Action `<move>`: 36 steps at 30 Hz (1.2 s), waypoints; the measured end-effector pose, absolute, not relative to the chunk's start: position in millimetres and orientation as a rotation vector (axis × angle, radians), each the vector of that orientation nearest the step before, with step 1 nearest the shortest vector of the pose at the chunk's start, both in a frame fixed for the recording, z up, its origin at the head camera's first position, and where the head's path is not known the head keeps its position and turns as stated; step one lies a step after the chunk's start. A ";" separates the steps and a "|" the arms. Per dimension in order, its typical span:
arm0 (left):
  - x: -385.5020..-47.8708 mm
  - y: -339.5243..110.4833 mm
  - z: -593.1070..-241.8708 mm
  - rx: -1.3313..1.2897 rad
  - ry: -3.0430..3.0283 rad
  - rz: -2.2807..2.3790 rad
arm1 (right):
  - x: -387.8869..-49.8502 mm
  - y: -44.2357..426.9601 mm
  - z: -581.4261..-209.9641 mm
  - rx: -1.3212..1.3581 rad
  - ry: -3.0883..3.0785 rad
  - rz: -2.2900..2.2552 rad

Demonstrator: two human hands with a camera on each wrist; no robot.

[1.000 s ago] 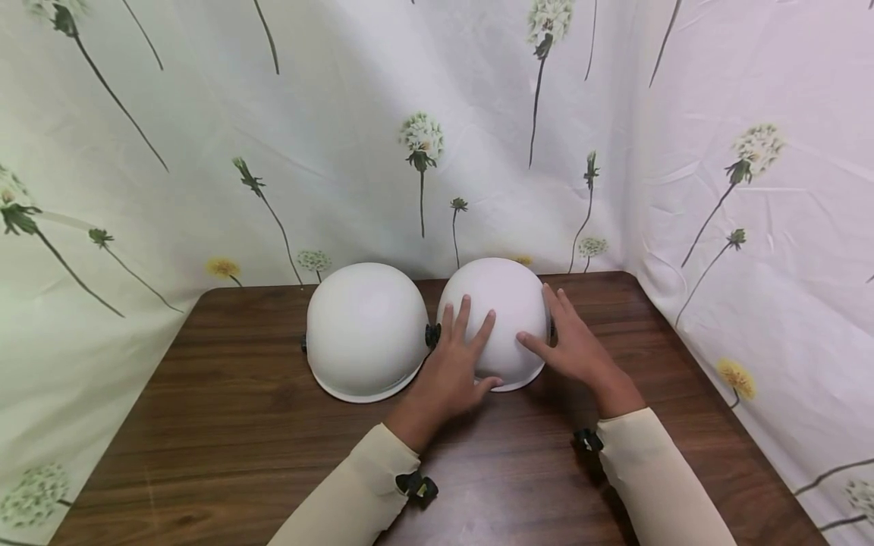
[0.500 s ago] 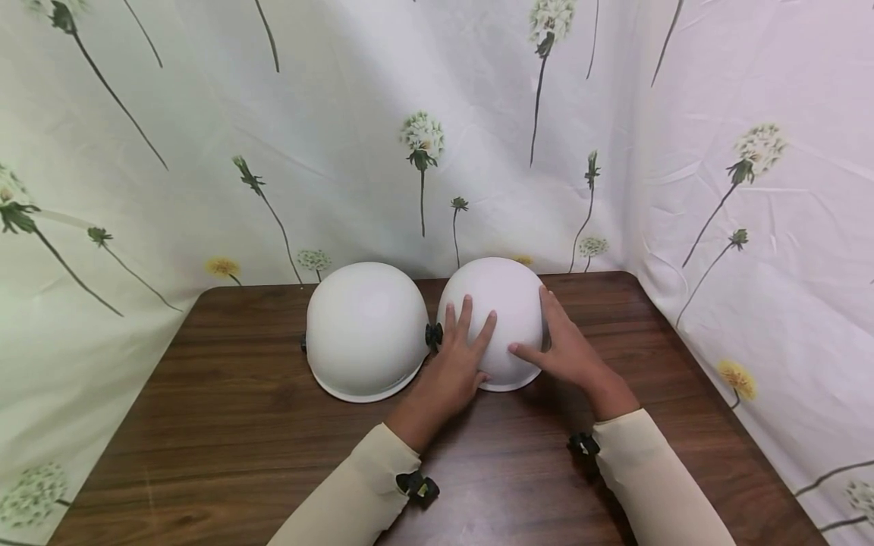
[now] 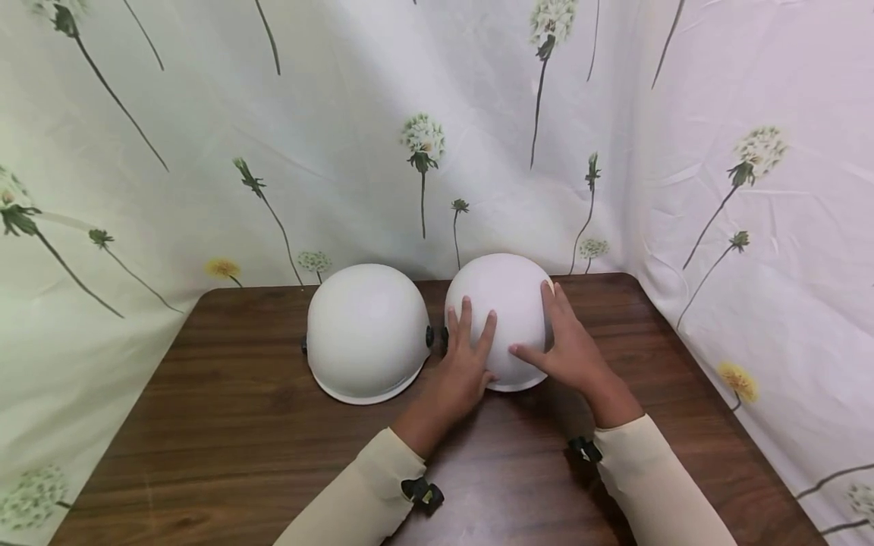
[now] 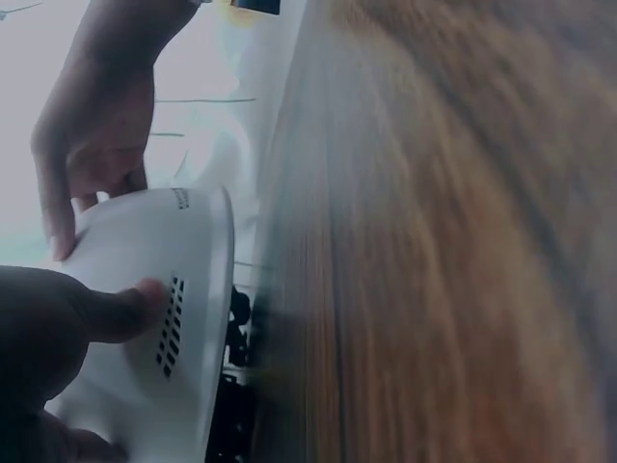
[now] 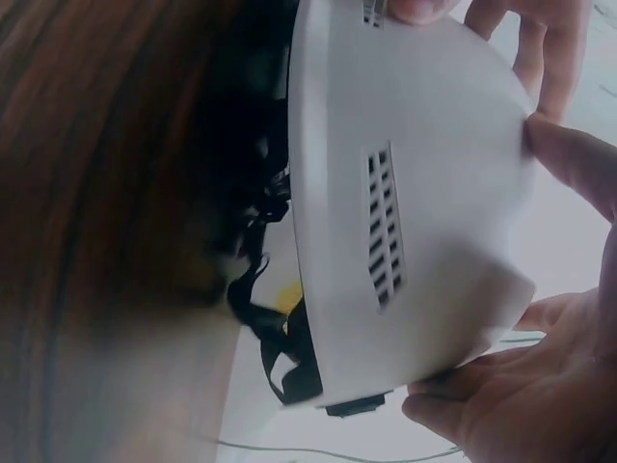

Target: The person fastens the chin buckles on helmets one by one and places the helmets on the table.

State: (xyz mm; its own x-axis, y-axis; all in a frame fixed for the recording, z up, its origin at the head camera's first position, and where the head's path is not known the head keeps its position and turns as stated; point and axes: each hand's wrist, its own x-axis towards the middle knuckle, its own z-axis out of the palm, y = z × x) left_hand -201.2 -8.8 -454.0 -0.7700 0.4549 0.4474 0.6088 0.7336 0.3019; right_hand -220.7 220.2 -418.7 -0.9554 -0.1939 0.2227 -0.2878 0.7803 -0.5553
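Note:
Two white safety helmets sit dome up side by side at the back of the wooden table [image 3: 293,455]. Both hands hold the right helmet [image 3: 501,284]. My left hand [image 3: 457,379] has its fingers spread on the near left of the dome; in the left wrist view its thumb [image 4: 130,309] presses beside the vent slots. My right hand [image 3: 576,356] spans the right side, thumb on the front and fingers round the far side. In the right wrist view, the helmet's rim stands off the tabletop, with black straps [image 5: 260,309] hanging below. The left helmet [image 3: 365,334] is untouched.
Black side clips [image 3: 430,336] stick out from the left helmet, close to the held one. Behind the table hangs a white flower-print cloth [image 3: 328,152], which continues along the right side. Each sleeve carries a black wrist camera.
The right helmet has shifted slightly right and up, and a small gap has opened between the two helmets. My right hand has closed in on its side. The left helmet has stayed put.

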 end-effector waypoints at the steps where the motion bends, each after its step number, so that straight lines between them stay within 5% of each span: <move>1: -200.3 -7.5 -453.9 -0.828 -2.583 -0.638 | -219.2 220.0 -417.0 0.382 -2.817 0.900; 36: -187.0 6.1 -463.1 -0.650 -2.250 -1.158 | -195.1 193.2 -372.5 0.541 -2.456 0.337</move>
